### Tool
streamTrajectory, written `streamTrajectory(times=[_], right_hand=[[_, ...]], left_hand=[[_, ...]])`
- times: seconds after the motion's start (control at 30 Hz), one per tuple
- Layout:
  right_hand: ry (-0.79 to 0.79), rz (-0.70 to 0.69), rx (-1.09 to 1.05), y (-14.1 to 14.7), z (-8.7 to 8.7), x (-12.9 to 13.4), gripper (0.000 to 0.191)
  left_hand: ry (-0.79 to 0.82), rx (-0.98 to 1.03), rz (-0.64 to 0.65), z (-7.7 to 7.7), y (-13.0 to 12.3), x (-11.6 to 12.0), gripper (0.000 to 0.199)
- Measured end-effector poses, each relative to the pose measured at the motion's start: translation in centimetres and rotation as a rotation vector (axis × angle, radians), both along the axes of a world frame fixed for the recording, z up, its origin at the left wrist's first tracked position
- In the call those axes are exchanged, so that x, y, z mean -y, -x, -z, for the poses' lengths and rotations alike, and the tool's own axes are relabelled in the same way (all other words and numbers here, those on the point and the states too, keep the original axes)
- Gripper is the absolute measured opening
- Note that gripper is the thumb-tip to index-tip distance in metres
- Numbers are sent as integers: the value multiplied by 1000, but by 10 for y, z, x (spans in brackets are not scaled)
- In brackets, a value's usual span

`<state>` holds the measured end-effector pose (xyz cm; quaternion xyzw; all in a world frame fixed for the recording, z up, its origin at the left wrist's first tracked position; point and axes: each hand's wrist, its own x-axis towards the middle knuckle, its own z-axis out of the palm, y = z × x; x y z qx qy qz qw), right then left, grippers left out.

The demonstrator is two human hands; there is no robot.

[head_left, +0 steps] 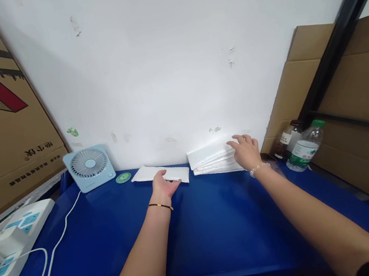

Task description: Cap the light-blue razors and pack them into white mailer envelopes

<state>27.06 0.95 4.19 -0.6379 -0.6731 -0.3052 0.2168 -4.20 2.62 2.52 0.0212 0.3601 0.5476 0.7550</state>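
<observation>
Right now, taking the wall [157, 66] as twelve o'clock from the middle of the blue table [215, 232], one white padded mailer [144, 174] lies flat at eleven, and a fanned stack of white bubble mailers [209, 158] sits between twelve and one. The left hand [165, 189] is palm up and wide, thumb apart from its fingers, at the single mailer's near edge; I cannot tell how firmly they touch. The right hand [247, 153] is also wide, fingers spread and curved over the stack's right end; contact is unclear. A light-blue square fan [90, 168] and a round green coaster [123, 177] stand near ten, a green-capped water bottle [303, 152] near two, and a white power strip [40, 213] just past nine
</observation>
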Motion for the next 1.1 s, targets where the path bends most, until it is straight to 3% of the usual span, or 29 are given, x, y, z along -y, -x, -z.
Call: streamTrajectory(times=[0.17, 0.3, 0.37, 0.47, 0.5, 0.57, 0.7, 0.77, 0.83, 0.9, 1.1], right_hand=[[89, -16, 208, -7, -10, -11, 28], [115, -66, 158, -5, -14, -5, 25], [58, -66, 31, 2, -12, 8, 28], [17, -184, -147, 15, 1, 35, 31], [27, -253, -179, 19, 8, 45, 31], [87, -367, -224, 25, 22, 62, 30], [386, -574, -292, 27, 47, 80, 28], [527, -629, -376, 25, 54, 80, 43], [610, -625, -467, 24, 60, 77, 79], [653, -588, -524, 25, 65, 73, 98], [675, -540, -513, 36, 75, 66, 101]], left_hand=[[-91, 85, -57, 9, 2, -9, 45], [17, -18, -118, 4, -11, 1, 44], [13, -19, -67, 2, -28, 17, 44], [-86, -36, 216, 9, -60, 43, 51], [-132, -69, 253, 13, -70, 49, 52], [-237, -121, 184, 23, -82, 55, 45], [-370, -119, -134, 33, -83, 44, 36], [-408, -155, -247, 31, -77, 37, 36], [-484, -217, -279, 27, -71, 33, 38], [-587, -265, -271, 22, -65, 33, 43], [-689, -317, -298, -1, -55, 44, 52]])
